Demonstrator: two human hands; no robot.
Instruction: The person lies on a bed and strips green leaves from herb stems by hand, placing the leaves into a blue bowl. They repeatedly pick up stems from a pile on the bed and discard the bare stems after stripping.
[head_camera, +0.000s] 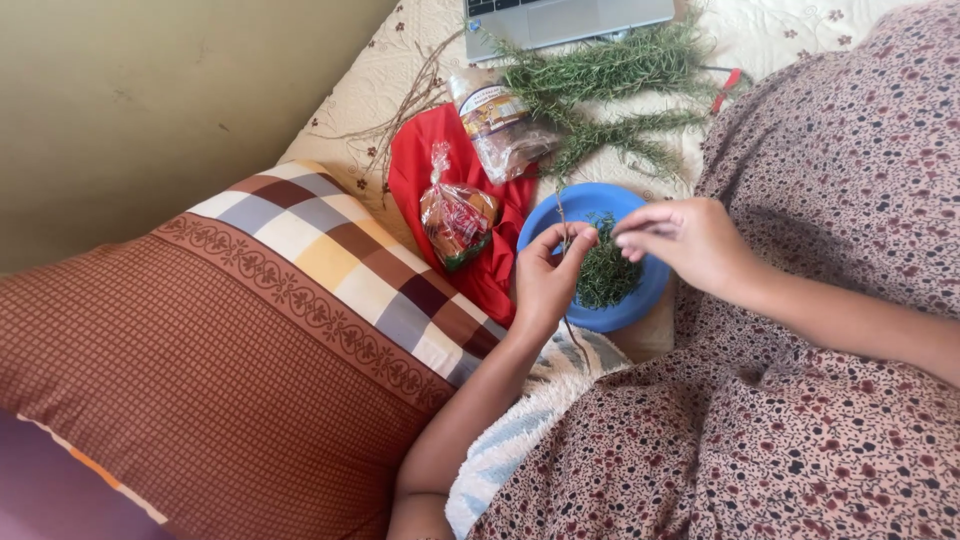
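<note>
A blue bowl rests on the bed beside my lap and holds a heap of stripped green herb leaves. Above the bowl, my left hand pinches a thin herb sprig between thumb and fingers. My right hand hovers just to its right, fingertips drawn together at the sprig's leafy end. Behind the bowl lie several long green herb branches.
A red cloth carries two clear bags of baked goods, one tied shut, the other lying by the branches. Bare stripped twigs lie on the cream quilt. A laptop sits at the top. A large checked pillow fills the left.
</note>
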